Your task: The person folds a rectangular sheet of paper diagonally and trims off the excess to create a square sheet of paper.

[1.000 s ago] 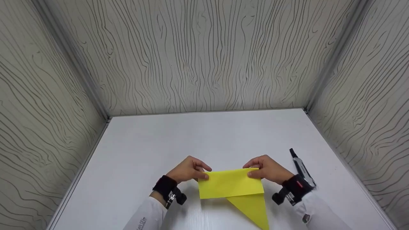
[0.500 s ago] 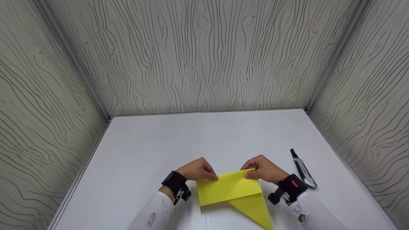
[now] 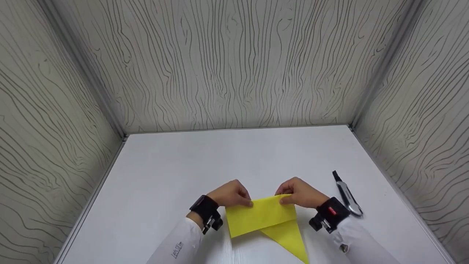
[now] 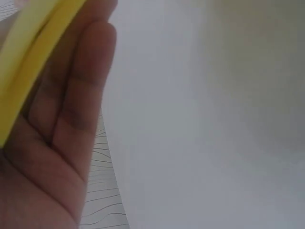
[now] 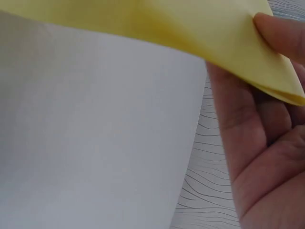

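Head view: yellow folded paper (image 3: 262, 217), triangular flap below, hands pinching top corners.

Worktop (image 3: 234, 154) bounded by wood-grain walls (image 3: 234, 62) on left, far and right sides; passage closed there. Wide bare stretch lies far of hands and to left. Utility knife (image 3: 346, 194) lies on right, just beside right hand (image 3: 300, 194); sideways reach there obstructed. Near centre taken up by folded yellow paper (image 3: 265, 218), held between right hand and left hand (image 3: 232, 194).
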Demonstrator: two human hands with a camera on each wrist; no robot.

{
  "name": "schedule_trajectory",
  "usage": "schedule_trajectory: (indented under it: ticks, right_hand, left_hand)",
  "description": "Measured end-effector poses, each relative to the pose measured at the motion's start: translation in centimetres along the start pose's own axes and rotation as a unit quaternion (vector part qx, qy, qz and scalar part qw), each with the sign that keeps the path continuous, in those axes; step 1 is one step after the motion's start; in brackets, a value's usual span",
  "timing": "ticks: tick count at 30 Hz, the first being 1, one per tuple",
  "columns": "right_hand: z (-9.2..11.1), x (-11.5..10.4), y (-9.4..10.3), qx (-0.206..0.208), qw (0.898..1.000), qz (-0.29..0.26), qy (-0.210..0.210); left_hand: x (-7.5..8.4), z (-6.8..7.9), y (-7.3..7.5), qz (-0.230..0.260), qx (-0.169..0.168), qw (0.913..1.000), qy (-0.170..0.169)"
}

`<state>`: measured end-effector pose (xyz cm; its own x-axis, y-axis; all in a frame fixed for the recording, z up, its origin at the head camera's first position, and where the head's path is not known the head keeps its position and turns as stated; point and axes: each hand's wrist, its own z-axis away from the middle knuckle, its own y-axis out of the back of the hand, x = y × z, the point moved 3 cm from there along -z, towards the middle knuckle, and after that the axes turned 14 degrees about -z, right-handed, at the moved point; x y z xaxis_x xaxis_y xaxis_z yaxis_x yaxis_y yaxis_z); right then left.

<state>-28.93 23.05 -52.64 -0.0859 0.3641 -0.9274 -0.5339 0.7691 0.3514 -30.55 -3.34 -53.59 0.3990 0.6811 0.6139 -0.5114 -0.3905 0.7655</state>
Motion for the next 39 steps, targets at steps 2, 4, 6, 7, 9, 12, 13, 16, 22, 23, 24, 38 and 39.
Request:
schedule_trajectory:
  ticks: [2,4,6,7,9,12,13,16,22,23,24,38,39]
  right_hand:
    - [-0.3,-0.5,-0.2,-0.002,0.999,0.049,0.005]
    - [-0.6,-1.1,-0.5,-0.005,0.995,0.097,0.016]
    - [-0.9,-1.7,-0.9,-0.008,0.990,0.138,0.030]
    - [-1.0,-2.0,-1.1,-0.010,0.987,0.154,0.038]
    - [-1.3,-2.4,-1.5,-0.015,0.982,0.183,0.054]
    - [-1.6,-2.9,-2.1,-0.018,0.975,0.206,0.078]
    - [-1.7,-3.0,-2.2,-0.017,0.973,0.211,0.087]
    - [-2.0,-3.1,-2.6,-0.015,0.970,0.219,0.104]
    - [-2.2,-3.0,-2.9,-0.017,0.965,0.227,0.130]
    - [-2.2,-3.0,-2.9,-0.015,0.964,0.230,0.136]
    - [-2.3,-3.0,-2.9,-0.013,0.962,0.233,0.140]
    - [-2.9,-3.5,-4.3,0.017,0.948,0.266,0.175]
    - [-3.0,-3.4,-4.4,0.016,0.948,0.267,0.173]
  left_hand:
    - [0.1,-0.1,0.0,-0.002,0.007,1.0000,0.002]
    - [0.3,-0.2,0.0,-0.006,0.014,0.9999,0.003]
    - [0.4,-0.4,0.1,-0.013,0.021,0.9997,0.002]
    - [0.4,-0.5,0.1,-0.015,0.024,0.9996,0.002]
    - [0.5,-0.6,0.1,-0.020,0.030,0.9993,0.001]
    - [0.7,-0.7,0.1,-0.026,0.038,0.9989,-0.004]
    - [0.7,-0.7,0.1,-0.029,0.040,0.9987,-0.008]
    - [0.9,-0.7,0.2,-0.041,0.046,0.9979,-0.019]
    - [0.8,-0.9,0.3,-0.048,0.043,0.9978,-0.014]
    - [0.8,-1.0,0.3,-0.052,0.039,0.9978,-0.011]
    - [0.9,-1.1,0.4,-0.058,0.035,0.9977,-0.008]
    - [2.5,-2.1,0.2,-0.139,0.039,0.9895,-0.010]
    - [2.6,-2.1,0.1,-0.137,0.039,0.9897,-0.011]
